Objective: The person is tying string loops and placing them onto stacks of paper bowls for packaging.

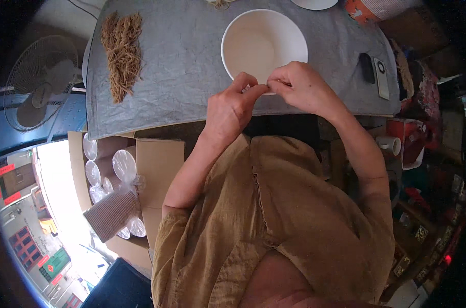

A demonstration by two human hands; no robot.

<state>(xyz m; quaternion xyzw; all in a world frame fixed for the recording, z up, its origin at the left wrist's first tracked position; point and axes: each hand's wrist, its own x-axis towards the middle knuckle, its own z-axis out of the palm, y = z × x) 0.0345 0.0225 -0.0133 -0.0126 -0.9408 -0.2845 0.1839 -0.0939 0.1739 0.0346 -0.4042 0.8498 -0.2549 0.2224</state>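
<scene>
A white round tub (290, 43) stands on the grey cloth-covered table, its open mouth facing me. At its near rim my left hand (226, 107) and my right hand (309, 92) meet, fingertips almost touching. Both are closed in a pinch. Whatever sits between the fingertips is too small and too hidden to name. On the table's left side lies a bundle of brown twisted cords (122, 56), away from my hands.
Grey cloth (176, 66) covers the table. A dark object (367, 68) and a pale remote-like device (381, 77) lie at right. Below left, a cardboard box (160, 167) holds plastic-wrapped stacks of cups (112, 214). A fan (40, 82) stands far left.
</scene>
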